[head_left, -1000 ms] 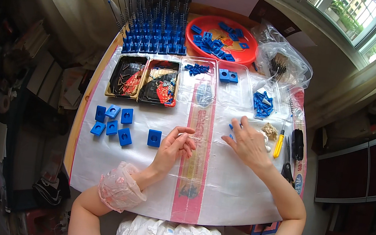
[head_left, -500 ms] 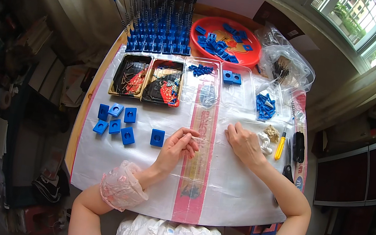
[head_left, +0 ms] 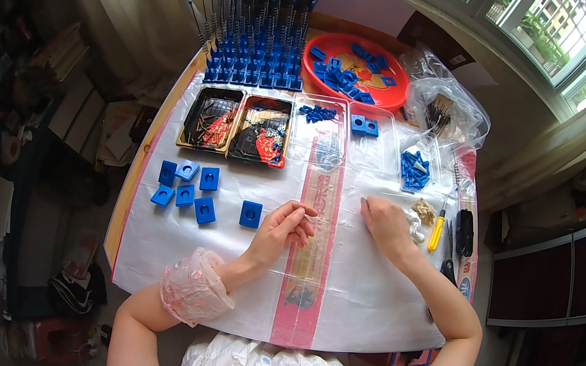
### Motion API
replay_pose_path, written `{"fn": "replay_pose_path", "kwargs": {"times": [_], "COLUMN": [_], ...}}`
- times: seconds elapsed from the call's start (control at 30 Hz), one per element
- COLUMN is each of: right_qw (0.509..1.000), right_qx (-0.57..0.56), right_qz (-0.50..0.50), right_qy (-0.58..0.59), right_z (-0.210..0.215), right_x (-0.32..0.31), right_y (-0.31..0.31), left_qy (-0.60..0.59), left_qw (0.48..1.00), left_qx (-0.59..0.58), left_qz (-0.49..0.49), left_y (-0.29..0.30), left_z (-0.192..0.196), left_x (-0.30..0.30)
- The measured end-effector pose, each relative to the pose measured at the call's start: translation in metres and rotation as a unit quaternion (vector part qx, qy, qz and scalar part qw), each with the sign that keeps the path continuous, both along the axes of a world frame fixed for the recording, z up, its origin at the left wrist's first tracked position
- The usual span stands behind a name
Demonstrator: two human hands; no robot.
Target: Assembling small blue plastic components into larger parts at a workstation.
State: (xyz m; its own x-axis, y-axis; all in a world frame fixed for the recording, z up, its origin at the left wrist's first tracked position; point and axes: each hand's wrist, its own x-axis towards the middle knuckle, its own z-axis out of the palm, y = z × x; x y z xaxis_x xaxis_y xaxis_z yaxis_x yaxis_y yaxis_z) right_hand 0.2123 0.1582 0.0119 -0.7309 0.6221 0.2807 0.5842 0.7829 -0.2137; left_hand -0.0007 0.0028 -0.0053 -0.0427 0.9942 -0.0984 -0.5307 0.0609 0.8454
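A single blue square block [head_left: 251, 214] with a hole in its middle lies flat on the white plastic sheet [head_left: 218, 278] that covers the table, just to the left of the person's left hand [head_left: 283, 228] and not touching it. That hand rests on the sheet with its fingers curled loosely inward, thumb and fingertips close together; whether something small is pinched between them cannot be made out. The right hand [head_left: 385, 225] lies palm down further right, fingers together and flat, clamped on nothing that shows, just beside a small heap of whitish bits [head_left: 413, 225]. Between the two hands a red printed strip [head_left: 308, 261] runs down the sheet. Left of the lone block sits a cluster of five more blue blocks [head_left: 188, 186], well apart from both hands. To the right of the right hand lie a yellow-handled tool [head_left: 436, 234] and a black tool [head_left: 464, 232]. Further back stand two black trays [head_left: 236, 124] holding red and dark small parts, then clear trays [head_left: 346, 134] with blue pieces, and a small pile of blue pegs [head_left: 413, 170]. Behind those rises a rack of blue bases with thin upright rods [head_left: 260, 34], next to a round red basin [head_left: 389, 95] of blue parts and a clear plastic bag [head_left: 444, 107].
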Motion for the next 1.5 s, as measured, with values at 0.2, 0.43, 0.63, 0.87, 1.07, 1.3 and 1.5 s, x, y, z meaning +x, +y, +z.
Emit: {"fn": "replay_pose_path", "kwargs": {"times": [0.2, 0.43, 0.63, 0.87, 1.07, 1.3, 1.5], "right_qw": [0.972, 0.988, 0.982, 0.977, 0.973, 0.979, 0.985], "right_qx": [-0.224, -0.098, -0.034, -0.012, -0.043, -0.007, -0.042], "right_qz": [0.010, 0.117, 0.161, 0.187, 0.184, 0.141, 0.116], "right_qy": [0.068, 0.017, -0.096, -0.097, -0.129, -0.145, -0.121], "right_z": [0.069, 0.070, 0.030, 0.016, 0.027, 0.030, 0.039], "right_x": [-0.044, -0.134, -0.170, -0.173, -0.168, -0.168, -0.165], "right_y": [0.021, 0.072, 0.092, 0.091, 0.090, 0.087, 0.089], "left_qy": [-0.004, -0.010, -0.005, 0.000, -0.001, 0.005, 0.003], "left_qw": [1.000, 1.000, 1.000, 1.000, 1.000, 1.000, 1.000], "left_qx": [-0.002, -0.005, -0.003, -0.002, -0.003, -0.007, -0.006], "left_qz": [0.008, -0.005, -0.010, -0.017, -0.015, -0.015, -0.017], "left_y": [0.001, 0.002, 0.002, 0.002, 0.002, 0.003, 0.003], "left_z": [-0.001, 0.001, -0.001, -0.002, -0.002, -0.001, -0.002], "left_x": [0.002, 0.000, -0.002, -0.001, -0.001, -0.001, -0.001]}}
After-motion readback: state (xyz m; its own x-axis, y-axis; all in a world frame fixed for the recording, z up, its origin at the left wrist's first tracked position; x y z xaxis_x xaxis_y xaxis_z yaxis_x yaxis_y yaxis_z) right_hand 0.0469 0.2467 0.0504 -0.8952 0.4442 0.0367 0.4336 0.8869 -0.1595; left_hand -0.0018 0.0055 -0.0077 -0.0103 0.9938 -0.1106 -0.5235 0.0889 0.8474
